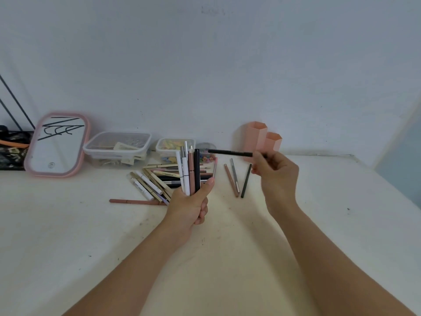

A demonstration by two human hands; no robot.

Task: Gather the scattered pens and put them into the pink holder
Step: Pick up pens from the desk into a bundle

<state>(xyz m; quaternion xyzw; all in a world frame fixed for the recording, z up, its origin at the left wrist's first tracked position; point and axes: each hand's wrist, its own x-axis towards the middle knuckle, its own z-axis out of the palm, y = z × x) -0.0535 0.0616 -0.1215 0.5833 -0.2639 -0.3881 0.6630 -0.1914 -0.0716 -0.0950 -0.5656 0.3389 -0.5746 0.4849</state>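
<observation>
soft, even daylight, faint shadows under my arms, wide-angle bending at the edges, slightly soft focus throughout.

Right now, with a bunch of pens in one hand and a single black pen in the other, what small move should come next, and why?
Probably slip the thin black pen from the right hand into the upright bundle of pens gripped by the left hand: its tip already points that way, and that frees the right hand for the three pens lying nearby.

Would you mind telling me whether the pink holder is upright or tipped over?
Upright: the pink holder stands against the wall, both hexagonal openings facing up. Whether it holds anything, I cannot tell.
</observation>
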